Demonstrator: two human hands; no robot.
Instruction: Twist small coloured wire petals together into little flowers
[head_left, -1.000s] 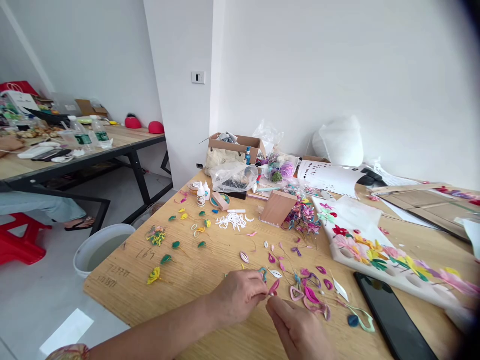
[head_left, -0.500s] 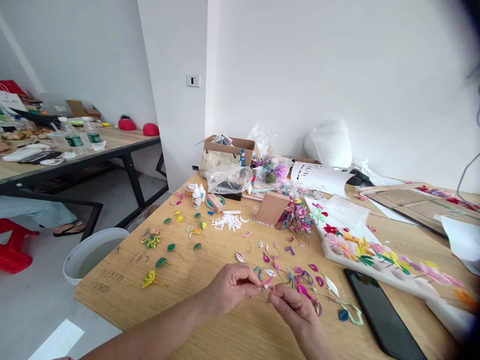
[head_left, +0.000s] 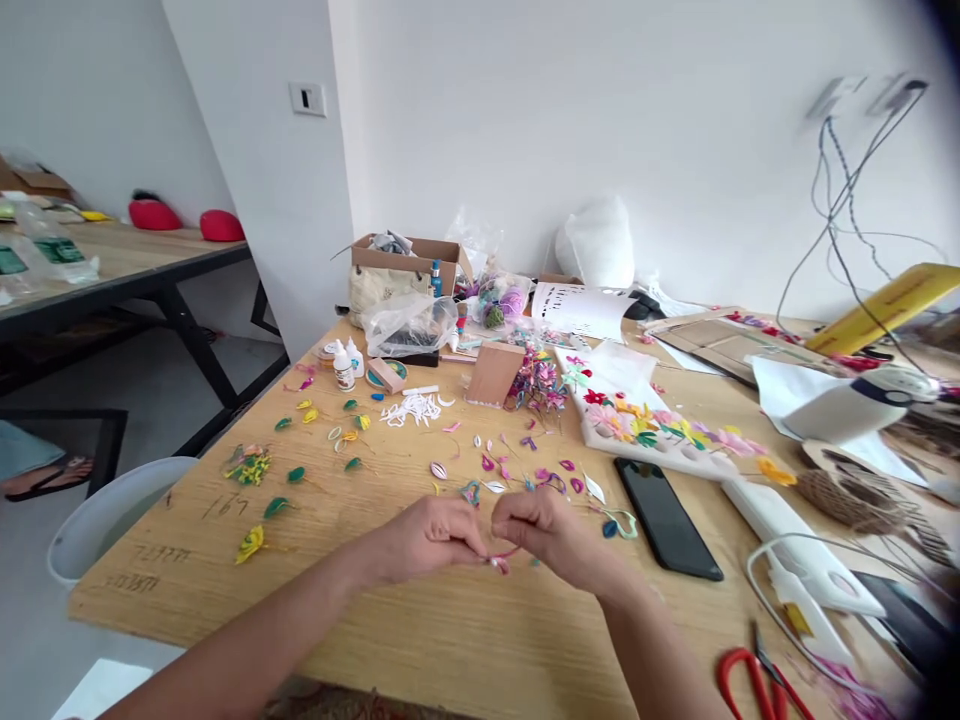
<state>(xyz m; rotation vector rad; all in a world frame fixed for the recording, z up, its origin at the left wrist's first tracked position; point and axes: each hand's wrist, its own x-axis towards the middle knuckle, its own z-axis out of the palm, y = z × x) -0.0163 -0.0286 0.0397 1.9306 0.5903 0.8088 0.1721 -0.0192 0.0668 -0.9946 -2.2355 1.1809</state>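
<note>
My left hand (head_left: 431, 540) pinches a small pink flower piece (head_left: 499, 565) with a pale bead-like spot, just above the wooden table (head_left: 420, 640). Close beside it, my right hand (head_left: 551, 540) is closed, its thumb and finger pressed together. A thin pink thread (head_left: 507, 552) curves from the left fingertips towards the right hand; its far end is hidden by the fingers. Beyond the hands lie loose magenta petal loops (head_left: 568, 466), a white leaf shape (head_left: 594, 489), a striped oval petal (head_left: 438, 470) and a teal loop (head_left: 470, 492).
Right of my hands lie a black phone (head_left: 667, 520), red-handled scissors (head_left: 757, 680) and a roll of twine (head_left: 847, 490). A white foam block (head_left: 645, 455) bears fabric flowers. Green leaves (head_left: 276, 506) and glue bottles (head_left: 343, 368) are to the left. A bucket (head_left: 112, 510) stands beside the table.
The view has swung right, bringing the scissors, twine and cables into sight. My right hand has risen and turned over relative to the left; the pink piece stays in the left fingers.
</note>
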